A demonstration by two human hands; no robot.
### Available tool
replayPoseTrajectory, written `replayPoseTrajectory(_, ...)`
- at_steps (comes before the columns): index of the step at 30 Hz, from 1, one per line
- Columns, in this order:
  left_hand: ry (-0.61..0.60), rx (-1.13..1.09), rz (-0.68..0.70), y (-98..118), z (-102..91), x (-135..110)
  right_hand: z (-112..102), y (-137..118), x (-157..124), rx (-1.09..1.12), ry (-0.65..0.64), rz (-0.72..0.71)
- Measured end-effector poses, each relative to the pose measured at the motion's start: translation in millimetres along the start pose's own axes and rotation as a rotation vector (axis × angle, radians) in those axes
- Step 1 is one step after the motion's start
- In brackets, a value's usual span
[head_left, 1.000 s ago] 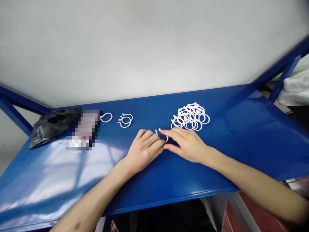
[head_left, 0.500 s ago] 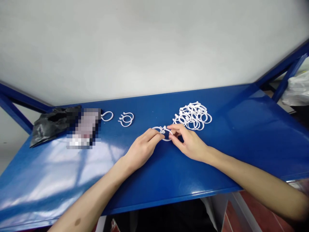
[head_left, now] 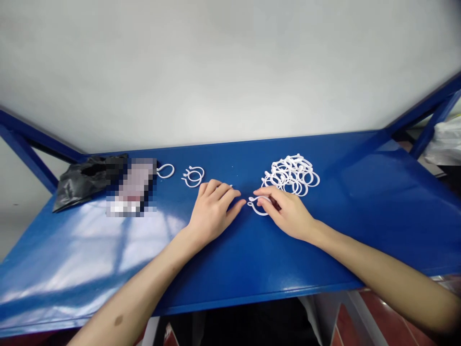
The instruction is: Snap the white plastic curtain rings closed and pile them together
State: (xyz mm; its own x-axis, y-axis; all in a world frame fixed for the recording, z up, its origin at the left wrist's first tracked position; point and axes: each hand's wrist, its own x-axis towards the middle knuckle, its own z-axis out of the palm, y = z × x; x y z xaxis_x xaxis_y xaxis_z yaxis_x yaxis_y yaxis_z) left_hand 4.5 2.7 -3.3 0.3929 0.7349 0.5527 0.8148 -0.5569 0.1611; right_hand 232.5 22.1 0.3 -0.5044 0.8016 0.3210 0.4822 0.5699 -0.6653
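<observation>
Currently the two hands sit apart over the middle of a blue table [head_left: 252, 269], with a narrow gap between them. The right hand [head_left: 288, 211] pinches a white ring [head_left: 257, 212] between thumb and fingers; the ring's two knobbed ends point left, toward the other hand, and its far side disappears behind the fingers. The left hand [head_left: 214, 206] is palm down with its fingers bent, thumb and forefinger parted at the tips. A small white tip [head_left: 231, 186] shows just beyond its fingers, but whether that hand grips anything cannot be told, since its own back hides what lies beneath. Just past the right hand lies a pile of white rings [head_left: 290, 175], overlapping one another in a loose tangle. Up and to the left of the left hand, a small group of open rings [head_left: 203, 176] lies overlapped, their ends facing left. Farther left, a single ring [head_left: 166, 178] lies beside a flat, pinkish object [head_left: 136, 180] blurred by pixels, and next to that is a crumpled black bag [head_left: 79, 185]. A pale wall [head_left: 230, 72] rises behind the table, and a whitish plastic bag [head_left: 444, 144] shows at the right edge.
</observation>
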Motion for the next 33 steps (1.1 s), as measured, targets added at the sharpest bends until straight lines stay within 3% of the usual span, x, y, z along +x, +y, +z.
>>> replayPoseTrajectory(6,-0.074,-0.338,-0.066,13.5,-3.1,-1.0,0.2,-6.7,-4.5,0.088,0.081,-0.087)
replayPoseTrajectory(12,-0.093,-0.715,-0.393,14.1,-5.5,2.0,4.0,-5.8,-5.3,0.109,0.055,-0.186)
replayPoseTrajectory(15,-0.071,-0.791,-0.381,14.0,-4.7,2.1,6.3,-4.1,-5.4,0.135,0.057,-0.215)
replayPoseTrajectory(19,-0.044,-0.798,-0.352,16.0,-1.8,-0.7,7.8,-2.2,-5.8,0.160,0.049,-0.224)
replayPoseTrajectory(24,0.012,-0.734,-0.361,23.0,-1.3,-4.0,7.6,-3.3,-6.9,0.096,0.069,-0.333)
replayPoseTrajectory(33,0.141,-0.630,-0.266,32.4,-2.4,-7.9,7.0,-14.1,-18.4,-0.255,0.148,-0.483)
